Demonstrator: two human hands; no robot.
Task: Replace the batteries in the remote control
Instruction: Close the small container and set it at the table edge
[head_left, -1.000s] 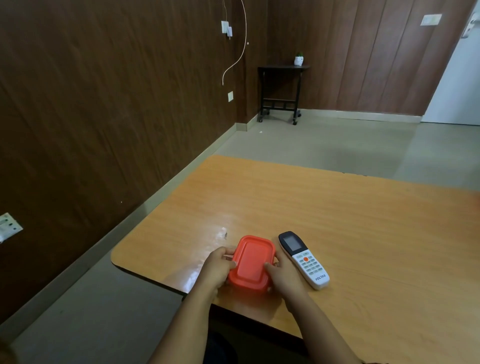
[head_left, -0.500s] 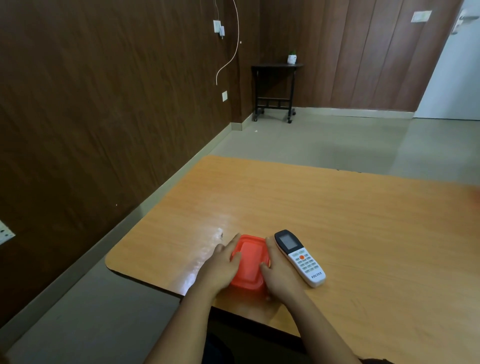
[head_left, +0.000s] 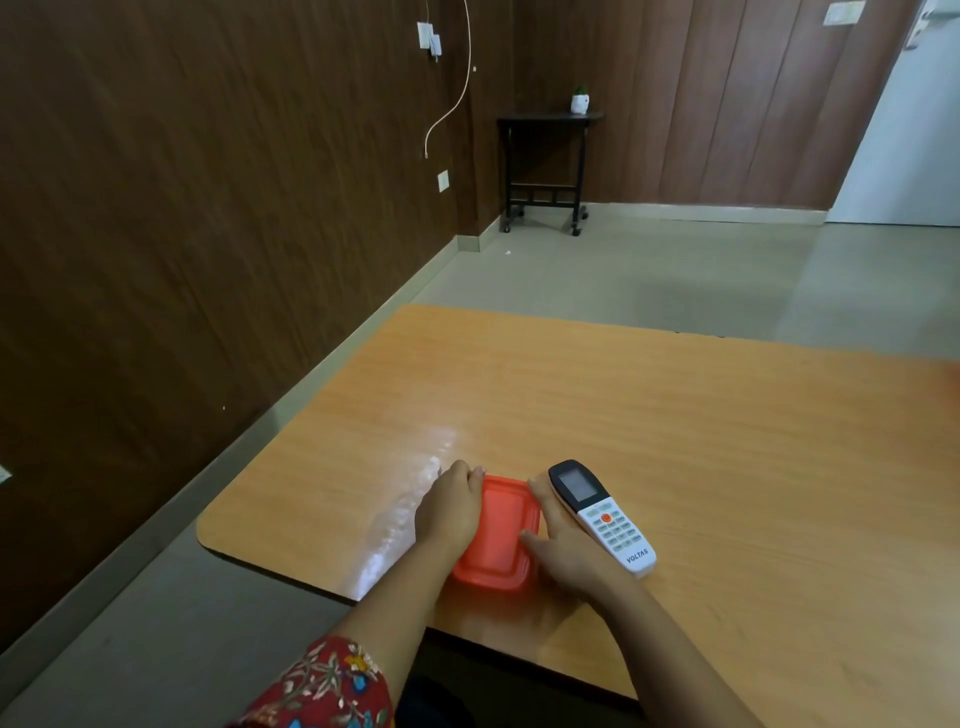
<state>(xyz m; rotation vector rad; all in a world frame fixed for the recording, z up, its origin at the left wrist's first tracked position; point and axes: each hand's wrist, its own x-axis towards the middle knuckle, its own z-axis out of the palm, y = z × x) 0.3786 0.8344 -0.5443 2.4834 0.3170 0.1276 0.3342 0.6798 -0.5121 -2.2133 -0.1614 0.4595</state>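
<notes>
Room, indoor, plainly furnished; office or home, which of the two cannot be told.

- Dark wood panelling (head_left: 208, 208) is covering both walls, with a pale skirting (head_left: 701, 212) running along the foot.
- Smooth grey floor (head_left: 649, 280) is stretching to the far wall.
- Orange wood-grain table (head_left: 675, 441) with a rounded corner is standing near the left wall.
- Small black side table (head_left: 545, 118) on castors is standing in the far corner, carrying a small potted plant (head_left: 580, 100).
- White cable (head_left: 457, 104) is hanging from a wall socket (head_left: 429, 37).
- Switch plate (head_left: 836, 13) is sitting beside a pale door (head_left: 914, 145), far right.
- White remote control (head_left: 602, 517) marked VOLTAS is lying on the table.
</notes>
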